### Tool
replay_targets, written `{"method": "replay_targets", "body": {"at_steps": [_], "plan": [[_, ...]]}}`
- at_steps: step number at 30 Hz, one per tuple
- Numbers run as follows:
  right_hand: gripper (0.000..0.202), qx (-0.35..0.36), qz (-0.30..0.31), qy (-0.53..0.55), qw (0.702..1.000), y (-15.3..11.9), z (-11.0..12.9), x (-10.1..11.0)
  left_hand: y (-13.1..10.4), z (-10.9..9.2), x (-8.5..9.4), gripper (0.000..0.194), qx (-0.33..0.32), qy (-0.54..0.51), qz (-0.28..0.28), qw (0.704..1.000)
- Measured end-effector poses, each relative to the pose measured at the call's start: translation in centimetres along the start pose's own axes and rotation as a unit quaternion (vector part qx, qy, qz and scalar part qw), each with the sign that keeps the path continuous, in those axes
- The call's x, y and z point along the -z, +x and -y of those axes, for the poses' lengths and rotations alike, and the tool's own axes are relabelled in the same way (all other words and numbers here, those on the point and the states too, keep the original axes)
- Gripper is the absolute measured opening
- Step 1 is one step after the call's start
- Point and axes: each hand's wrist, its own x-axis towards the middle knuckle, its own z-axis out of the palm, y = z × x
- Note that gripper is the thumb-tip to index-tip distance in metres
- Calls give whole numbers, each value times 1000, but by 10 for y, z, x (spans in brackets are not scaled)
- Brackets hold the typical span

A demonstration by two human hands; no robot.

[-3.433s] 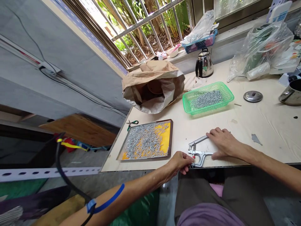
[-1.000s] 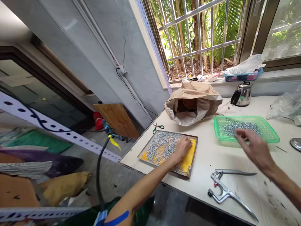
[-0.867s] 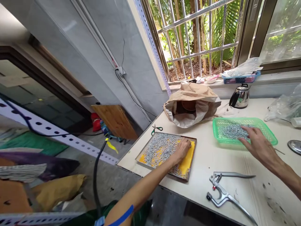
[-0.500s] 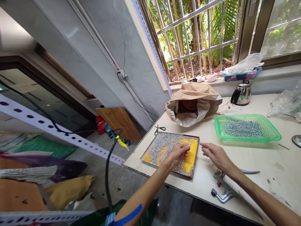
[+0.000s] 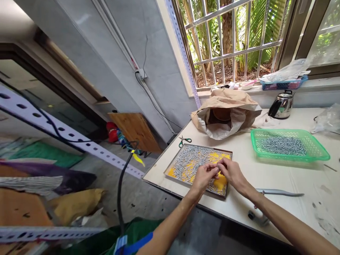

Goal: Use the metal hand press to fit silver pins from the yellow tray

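While hands (image 5: 216, 173) meet, tray (image 5: 196, 170) below, screws inside

Left hand (image 5: 204, 177) and right hand (image 5: 232, 173) bare; forearms bare too. Flat bright-blue strap (image 5: 139, 244) across left arm, ribbed pale-blue piece (image 5: 121, 242) at its end, thick black cable (image 5: 120, 198) rising there.

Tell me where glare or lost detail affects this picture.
Head view: daylight glares behind the silver metal window bars; the shiny steel kettle carries highlights; small silver metal pieces blend together; detail between the bare left hand and right hand is unclear.
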Motion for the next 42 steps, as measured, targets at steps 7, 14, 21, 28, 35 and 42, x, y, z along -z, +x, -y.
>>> {"method": "replay_targets", "body": {"at_steps": [7, 14, 21, 28, 35, 42], "plan": [[18, 6, -11, -54, 998, 4, -5, -14, 11, 3, 12, 39, 61, -74, 33, 995], [15, 18, 20, -116, 993, -13, 6, 22, 7, -1, 19, 16, -71, 203, -112, 970], [29, 2, 130, -259, 957, -126, 14, 114, -31, 11, -7, 10, -166, 335, 12, 927], [24, -64, 98, -335, 935, -195, -18, 126, -38, 56, -48, 17, -252, 534, 195, 784], [22, -40, 58, -372, 925, -199, -25, 127, -29, 64, -42, 14, -229, 608, 188, 737], [23, -1, 41, -360, 932, -199, -27, 127, -37, 54, -51, 11, -140, 555, 163, 804]]}}
